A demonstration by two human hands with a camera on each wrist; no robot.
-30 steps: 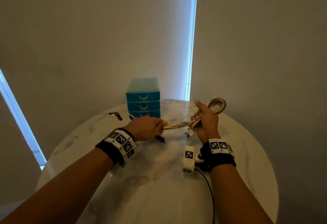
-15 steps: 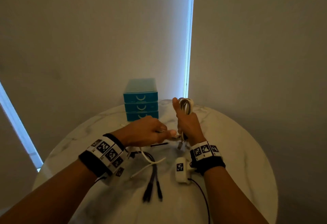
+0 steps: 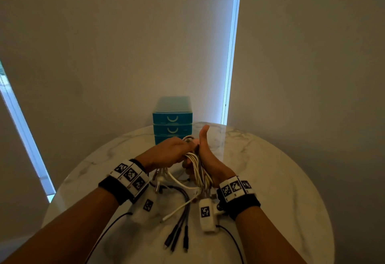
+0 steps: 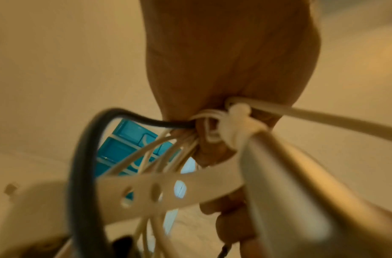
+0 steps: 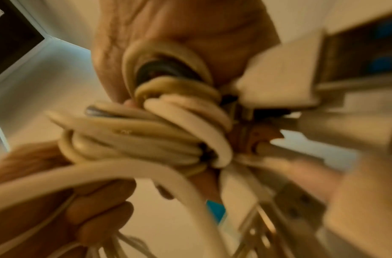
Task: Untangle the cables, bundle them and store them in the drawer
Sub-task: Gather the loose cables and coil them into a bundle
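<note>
Fingers [image 5: 97, 214] of the left hand [image 3: 166, 152] and the right hand [image 3: 208, 159] are curling around the cables [image 3: 195, 168]; soft, springy coils are probably needing a mid-bundle grip.

Drawer unit [image 3: 172, 119] at the far middle of the bench [image 3: 270, 180], drawers stacked one over another, just beyond the two hands. Left hand [image 3: 168, 153] and right hand [image 3: 205, 159] side by side above the bench centre, left one to the left, cable bundle [image 3: 194, 159] between them and touching both. Loose cable ends [image 3: 177, 236] trailing from the bundle toward the near edge, lying on the bench between the two forearms, with the wrist camera [image 3: 207, 214] just right of them.
</note>
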